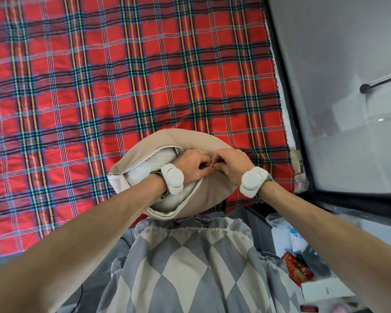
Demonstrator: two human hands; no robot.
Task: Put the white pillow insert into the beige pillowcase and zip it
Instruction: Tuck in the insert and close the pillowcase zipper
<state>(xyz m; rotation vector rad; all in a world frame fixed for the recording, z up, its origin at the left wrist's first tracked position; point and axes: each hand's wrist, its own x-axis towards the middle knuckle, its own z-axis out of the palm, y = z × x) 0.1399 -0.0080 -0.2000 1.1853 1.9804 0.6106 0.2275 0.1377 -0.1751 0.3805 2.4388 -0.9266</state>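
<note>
The beige pillowcase (pixel 208 195) lies at the near edge of the bed, stuffed with the white pillow insert (pixel 163 158). The insert shows through the open slit along the case's left and near side. My left hand (pixel 193 166) and my right hand (pixel 231 164) meet on top of the case at the end of the opening. The fingers of both hands are curled and pinch a small pale zipper tab and the case edge between them. Which hand holds the tab itself is unclear. A white wrist device sits on each wrist.
A red plaid blanket (pixel 122 86) covers the bed. A dark frame and grey glass panel (pixel 348 109) stand to the right. Grey and cream diamond-patterned cloth (pixel 190 267) hangs below the pillow. Boxes and clutter (pixel 298 269) lie at lower right.
</note>
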